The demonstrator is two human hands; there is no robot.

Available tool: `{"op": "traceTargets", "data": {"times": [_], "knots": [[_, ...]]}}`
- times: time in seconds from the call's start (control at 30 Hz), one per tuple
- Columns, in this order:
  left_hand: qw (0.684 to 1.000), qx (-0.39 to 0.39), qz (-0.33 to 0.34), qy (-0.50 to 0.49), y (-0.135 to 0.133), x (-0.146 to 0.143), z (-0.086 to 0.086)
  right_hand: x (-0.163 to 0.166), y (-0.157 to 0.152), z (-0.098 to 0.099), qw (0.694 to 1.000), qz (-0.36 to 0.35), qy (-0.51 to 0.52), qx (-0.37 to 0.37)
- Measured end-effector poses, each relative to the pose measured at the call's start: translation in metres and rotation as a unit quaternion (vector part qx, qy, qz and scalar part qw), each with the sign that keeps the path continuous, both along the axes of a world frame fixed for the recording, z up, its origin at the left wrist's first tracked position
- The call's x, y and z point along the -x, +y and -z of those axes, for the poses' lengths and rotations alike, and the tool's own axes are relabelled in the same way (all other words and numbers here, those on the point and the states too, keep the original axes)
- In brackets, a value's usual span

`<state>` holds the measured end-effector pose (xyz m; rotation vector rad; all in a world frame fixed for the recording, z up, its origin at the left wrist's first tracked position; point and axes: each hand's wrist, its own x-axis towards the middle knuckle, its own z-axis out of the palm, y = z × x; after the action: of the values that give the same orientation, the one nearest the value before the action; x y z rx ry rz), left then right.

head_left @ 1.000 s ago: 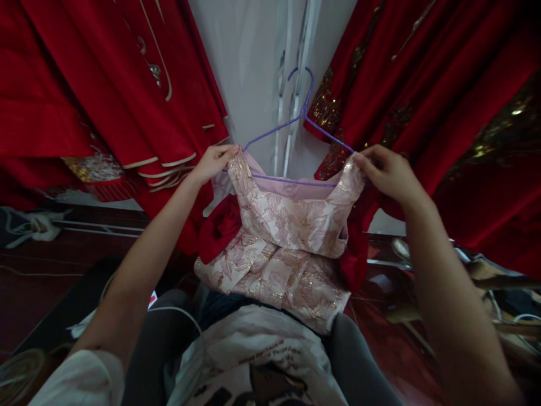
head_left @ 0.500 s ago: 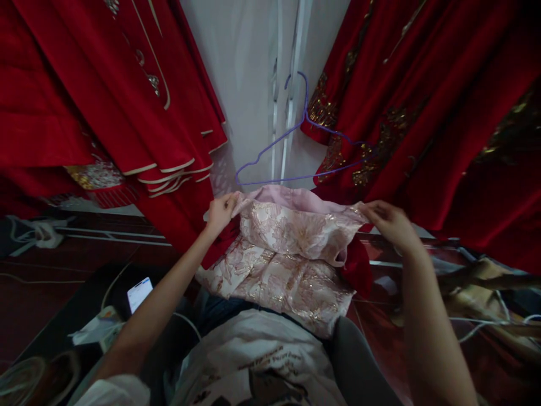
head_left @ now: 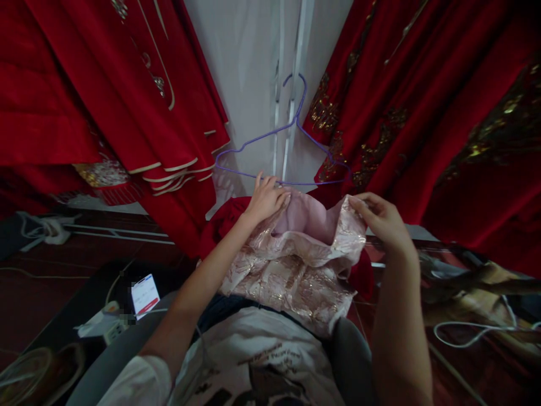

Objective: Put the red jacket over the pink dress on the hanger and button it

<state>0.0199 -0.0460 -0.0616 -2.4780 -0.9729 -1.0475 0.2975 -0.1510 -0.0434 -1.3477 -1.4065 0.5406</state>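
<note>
Left hand [head_left: 266,200]: fingers close together, bent over the neckline edge of the pink brocade garment [head_left: 291,265]. Thumb hidden, so cannot tell if the grip closes. Fingertips just below the bar of the purple wire hanger [head_left: 297,119].

Garment: gold floral weave, pale pink lining showing, red trim at the sides. Bunched on the lap.

Right hand [head_left: 380,221]: thumb and fingers pinch the right shoulder edge. Both forearms reach forward, wrists level.

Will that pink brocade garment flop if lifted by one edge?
Probably floppy: the pink brocade garment folds and sags between the left hand and right hand. Likely light: a mere pinch holds its edge up. Its smooth lining may slip.
</note>
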Motion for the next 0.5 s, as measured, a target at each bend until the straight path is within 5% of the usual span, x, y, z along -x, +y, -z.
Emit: {"op": "traceTargets", "data": {"times": [0.17,0.5], "knots": [[0.997,-0.023,-0.069,-0.031,0.0,0.019,0.021,-0.022,0.003,0.008,0.993,0.108,0.051,-0.012],[0.998,-0.014,-0.038,-0.057,-0.012,0.032,0.005,-0.018,-0.003,0.001,0.984,0.146,0.09,-0.054]]}}
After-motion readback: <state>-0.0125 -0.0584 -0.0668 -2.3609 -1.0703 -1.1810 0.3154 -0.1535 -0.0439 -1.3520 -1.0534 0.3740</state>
